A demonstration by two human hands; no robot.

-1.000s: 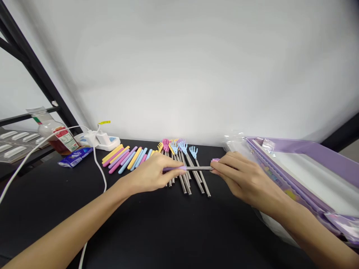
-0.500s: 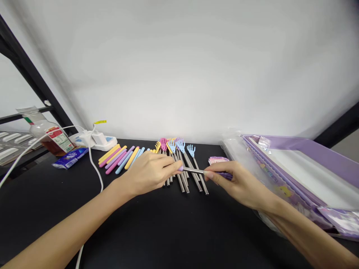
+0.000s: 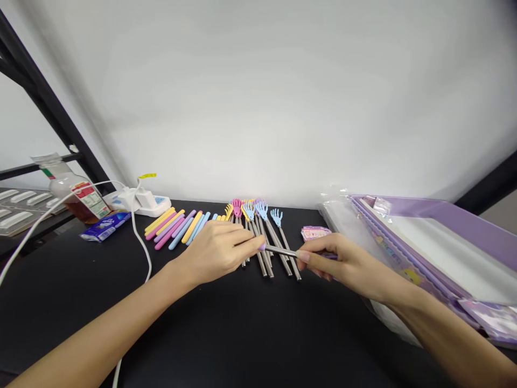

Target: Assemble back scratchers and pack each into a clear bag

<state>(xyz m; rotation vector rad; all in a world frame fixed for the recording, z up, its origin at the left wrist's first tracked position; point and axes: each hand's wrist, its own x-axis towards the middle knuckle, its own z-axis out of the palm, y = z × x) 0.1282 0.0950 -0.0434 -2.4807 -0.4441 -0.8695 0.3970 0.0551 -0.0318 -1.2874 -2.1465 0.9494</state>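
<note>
The black counter (image 3: 226, 334) carries everything, the purple box (image 3: 468, 226) at its right beside clear plastic wrap (image 3: 343, 215). At the left, a bottle (image 3: 76, 191) stands near a blue packet (image 3: 105, 226). Metal rods with hand-shaped heads (image 3: 278, 237) lie in the middle, right of the coloured handles (image 3: 173, 229). Above the counter, the right hand (image 3: 343, 261) has its fingers closed on a metal rod (image 3: 280, 250) (something purple shows behind them), while the left hand's (image 3: 224, 250) fingers grip the light-purple piece (image 3: 262, 247) at its other end.
</note>
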